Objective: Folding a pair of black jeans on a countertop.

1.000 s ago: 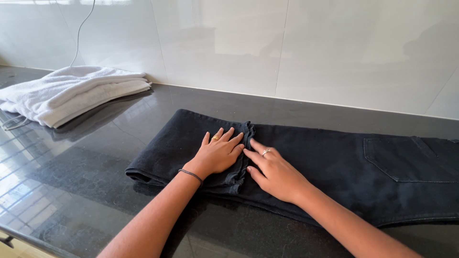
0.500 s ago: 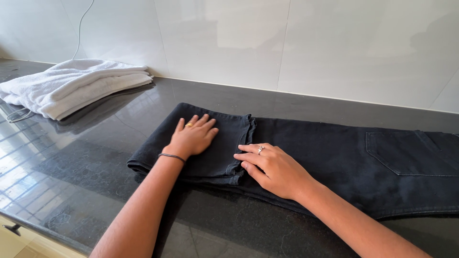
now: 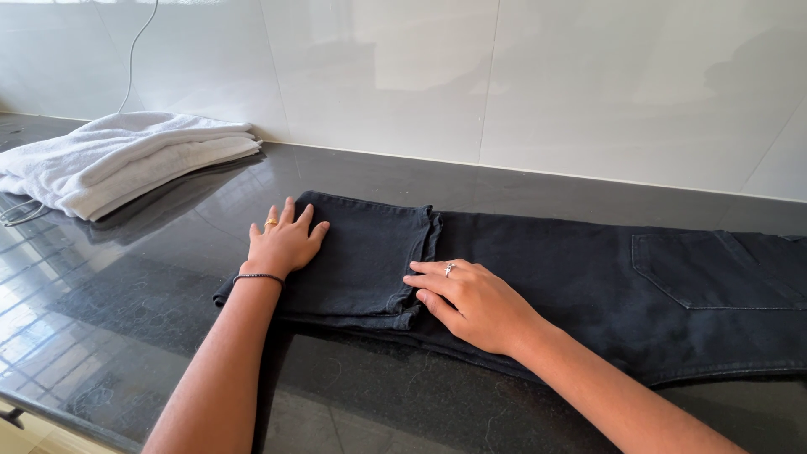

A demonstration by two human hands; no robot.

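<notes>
Black denim jeans [image 3: 538,277] flat on dark polished stone counter [image 3: 126,319], leg end folded over. Left hand [image 3: 284,242] splayed flat on fold's left edge; right hand [image 3: 471,303] flat, fingers at hem, gripping nothing.

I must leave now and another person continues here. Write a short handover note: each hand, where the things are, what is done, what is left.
Left hand: flat, fingers spread, pressing on the left end of the black jeans, on the folded-over part.
Right hand: flat on the jeans, fingertips at the hem edge of the fold. Neither hand grips anything.
Jeans: lying lengthwise on the dark countertop, back pocket toward the right.
Folded white towel: at the back left of the counter, apart from the jeans.
Done: leg ends folded over once.
Left: the long right-hand portion is not yet folded.
</notes>
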